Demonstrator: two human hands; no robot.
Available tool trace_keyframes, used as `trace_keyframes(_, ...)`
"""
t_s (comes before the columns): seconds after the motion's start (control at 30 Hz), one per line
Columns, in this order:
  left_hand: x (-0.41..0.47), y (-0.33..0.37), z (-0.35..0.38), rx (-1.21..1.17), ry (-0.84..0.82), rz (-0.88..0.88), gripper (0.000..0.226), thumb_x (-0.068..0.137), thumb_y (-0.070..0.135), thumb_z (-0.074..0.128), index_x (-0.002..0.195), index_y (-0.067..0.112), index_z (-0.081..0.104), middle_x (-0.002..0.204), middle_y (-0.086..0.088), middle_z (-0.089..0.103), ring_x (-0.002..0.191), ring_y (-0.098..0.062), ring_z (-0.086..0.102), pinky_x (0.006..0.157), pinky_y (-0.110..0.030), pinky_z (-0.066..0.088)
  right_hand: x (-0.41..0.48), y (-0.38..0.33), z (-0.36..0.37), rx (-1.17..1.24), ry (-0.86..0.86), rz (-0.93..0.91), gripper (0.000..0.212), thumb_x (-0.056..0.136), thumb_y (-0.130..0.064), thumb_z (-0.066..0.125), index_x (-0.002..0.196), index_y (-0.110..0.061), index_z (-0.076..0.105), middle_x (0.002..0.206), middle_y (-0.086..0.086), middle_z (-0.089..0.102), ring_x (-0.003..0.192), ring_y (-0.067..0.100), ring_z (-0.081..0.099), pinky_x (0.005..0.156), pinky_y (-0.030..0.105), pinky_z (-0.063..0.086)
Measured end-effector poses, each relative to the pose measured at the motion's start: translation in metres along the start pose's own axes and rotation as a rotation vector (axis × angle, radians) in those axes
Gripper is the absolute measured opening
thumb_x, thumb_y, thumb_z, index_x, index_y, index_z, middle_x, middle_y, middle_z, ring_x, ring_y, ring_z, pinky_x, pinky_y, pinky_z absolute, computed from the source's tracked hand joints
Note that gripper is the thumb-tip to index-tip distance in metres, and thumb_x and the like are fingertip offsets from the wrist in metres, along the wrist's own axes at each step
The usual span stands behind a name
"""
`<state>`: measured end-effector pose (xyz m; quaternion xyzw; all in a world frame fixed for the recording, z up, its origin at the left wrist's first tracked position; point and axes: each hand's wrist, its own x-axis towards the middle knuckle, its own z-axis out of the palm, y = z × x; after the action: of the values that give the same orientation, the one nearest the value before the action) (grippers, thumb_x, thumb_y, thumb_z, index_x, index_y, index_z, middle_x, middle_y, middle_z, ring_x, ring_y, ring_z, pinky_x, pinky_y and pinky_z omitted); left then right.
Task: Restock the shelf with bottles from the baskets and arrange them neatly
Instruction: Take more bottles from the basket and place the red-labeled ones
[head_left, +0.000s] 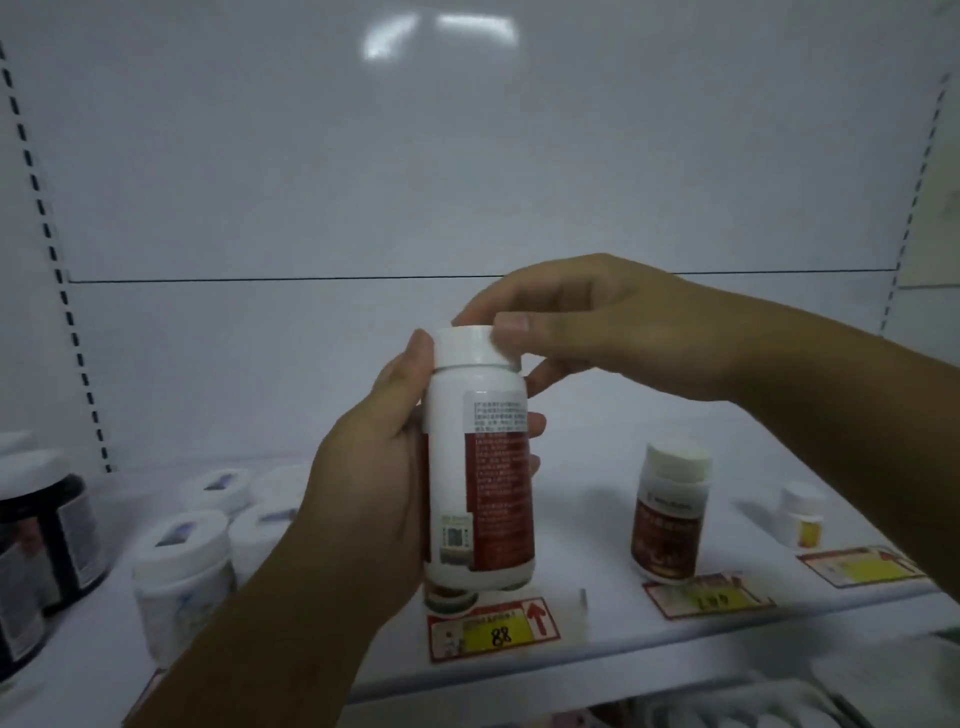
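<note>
– Two hands on one thing, is that right?

– Yes. The left hand (374, 467) grips a tall white plastic bottle (478, 467) with a dark red printed label. Its fingers are curled round the body and the fingertips show at the bottle's 3 o'clock side. The right hand (587, 332) comes in from 3 o'clock and pinches the white ribbed cap (470, 345), with the thumb on the front and the fingers over the top and back.

– Where is the bottle?

– Upright at the centre of the view, held in the air above the front of the white metal shelf (597, 639), not resting on it.

– What is around it?

– At its 6 o'clock a red-and-yellow price tag (493, 629) marked 88 sits on the shelf edge. Just above the tag the foot of another bottle (452, 597) peeks out, mostly hidden. At 4 o'clock a shorter white bottle with a brown-red label (670, 514) stands alone, with a second price tag (711, 597) in front of it. Further out at 3 o'clock stands a small white bottle with a yellow label (802, 514). At 8 o'clock there is a cluster of round white lidded tubs (182, 566). At 9 o'clock, by the frame edge, stands a dark jar with a white lid (47, 540).
</note>
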<state>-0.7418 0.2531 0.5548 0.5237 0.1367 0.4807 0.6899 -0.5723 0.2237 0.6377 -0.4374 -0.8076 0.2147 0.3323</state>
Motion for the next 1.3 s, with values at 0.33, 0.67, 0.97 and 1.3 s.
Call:
trace_keyframes(0.33,0.041,-0.054,0.103,0.189,0.014,0.052,0.051,0.07,0.062,0.047,0.09,0.025,0.075,0.088,-0.008,0.076,0.076,-0.026,0.074,0.058,-0.035,0.059,-0.061,0.042,-0.064,-0.069,0.136,-0.017,0.044,0.065,-0.059,0.061,0.09,-0.024,0.069,0.082,-0.004,0.072,0.071,0.007,0.067,0.067,0.023,0.056)
trace_keyframes(0.67,0.059,-0.086,0.138,0.369,0.103,0.124,0.07,0.053,0.034,0.074,0.119,0.017,0.057,0.105,-0.005,0.074,0.098,-0.023,0.07,0.083,-0.037,0.058,-0.079,0.085,-0.117,0.225,0.185,-0.019,0.049,0.057,-0.058,0.062,0.092,-0.023,0.061,0.094,-0.004,0.069,0.083,0.009,0.069,0.065,0.024,0.055)
trace_keyframes(0.97,0.063,-0.085,0.144,0.551,-0.005,0.102,0.042,0.069,0.036,0.069,0.109,0.027,0.063,0.105,0.006,0.074,0.099,-0.01,0.069,0.076,-0.021,0.057,-0.097,0.091,-0.142,0.174,0.131,-0.035,0.033,0.069,-0.042,0.065,0.093,-0.021,0.07,0.089,-0.01,0.073,0.083,0.003,0.069,0.059,0.015,0.053)
trace_keyframes(1.3,0.06,-0.091,0.101,1.492,0.044,0.104,0.039,0.084,0.033,0.064,0.122,0.037,0.057,0.12,0.017,0.059,0.097,0.002,0.053,0.08,-0.011,0.04,-0.101,0.151,-0.101,-0.109,0.093,0.385,0.019,0.075,-0.015,0.073,0.092,-0.014,0.066,0.093,0.001,0.068,0.08,0.013,0.067,0.059,0.016,0.055)
